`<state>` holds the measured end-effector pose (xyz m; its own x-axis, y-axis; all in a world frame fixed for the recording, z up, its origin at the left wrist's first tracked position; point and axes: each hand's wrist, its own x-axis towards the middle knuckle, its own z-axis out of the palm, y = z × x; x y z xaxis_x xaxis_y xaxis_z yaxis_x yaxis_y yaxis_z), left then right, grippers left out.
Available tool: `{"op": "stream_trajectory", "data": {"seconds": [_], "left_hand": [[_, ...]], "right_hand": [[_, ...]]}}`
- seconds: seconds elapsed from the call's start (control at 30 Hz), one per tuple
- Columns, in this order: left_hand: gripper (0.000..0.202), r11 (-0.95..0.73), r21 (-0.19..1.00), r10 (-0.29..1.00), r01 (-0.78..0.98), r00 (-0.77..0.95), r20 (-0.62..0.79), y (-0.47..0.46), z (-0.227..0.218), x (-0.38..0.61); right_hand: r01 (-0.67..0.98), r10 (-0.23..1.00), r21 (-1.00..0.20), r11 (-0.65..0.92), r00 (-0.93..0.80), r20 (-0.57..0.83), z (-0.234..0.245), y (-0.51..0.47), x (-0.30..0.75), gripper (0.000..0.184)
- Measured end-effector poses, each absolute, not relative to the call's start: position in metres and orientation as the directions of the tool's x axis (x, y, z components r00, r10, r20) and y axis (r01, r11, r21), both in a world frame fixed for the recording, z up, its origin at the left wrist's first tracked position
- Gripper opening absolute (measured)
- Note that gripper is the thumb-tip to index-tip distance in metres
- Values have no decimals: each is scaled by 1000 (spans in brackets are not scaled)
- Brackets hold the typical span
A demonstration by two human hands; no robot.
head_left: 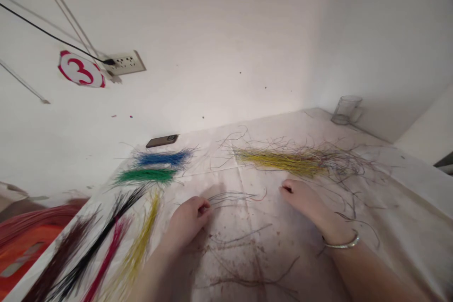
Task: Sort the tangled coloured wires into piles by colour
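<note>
My left hand point(188, 219) is low over the table with thumb and fingers closed on several thin wires point(233, 195). Their dark strands run out to the right, and one ends in a reddish curl. To the right, my right hand point(300, 199), with a silvery bangle at the wrist, has its fingertips pinched together; what they hold, if anything, is too small to make out. Just beyond it lies a long bundle of mostly yellow wires point(283, 160), tangled with mixed colours at its right end.
Sorted wire bundles lie at left: blue point(161, 158), green point(146, 175), black point(102, 236), dark red point(65, 252), pink point(109, 255) and yellow point(145, 231). A phone point(162, 141) rests by the wall. A glass mug point(347, 110) stands back right. Loose wires point(244, 282) litter the front.
</note>
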<state>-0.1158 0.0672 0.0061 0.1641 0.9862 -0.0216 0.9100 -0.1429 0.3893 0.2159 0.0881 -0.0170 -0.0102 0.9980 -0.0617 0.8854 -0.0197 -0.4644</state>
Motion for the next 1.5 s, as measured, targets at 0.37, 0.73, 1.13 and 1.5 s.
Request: {"op": "stream_trajectory", "data": {"seconds": [0.37,0.73,1.13,1.5], "left_hand": [[26,-192,468,981,863,171,87,66,4,-109],[17,-504,238,861,830,458,222,100,70,-41],[21,-382,-45,922,923,384,53,187,31,65],[24,-399,103,916,911,401,-3,133,44,57]], "right_hand": [[725,957,-666,177,32,289,-18,90,199,17],[796,989,-589,139,-138,47,-21,93,192,19],[832,983,-535,147,-182,-13,-22,95,194,21],[194,989,-981,20,-149,-10,-21,97,187,45]]}}
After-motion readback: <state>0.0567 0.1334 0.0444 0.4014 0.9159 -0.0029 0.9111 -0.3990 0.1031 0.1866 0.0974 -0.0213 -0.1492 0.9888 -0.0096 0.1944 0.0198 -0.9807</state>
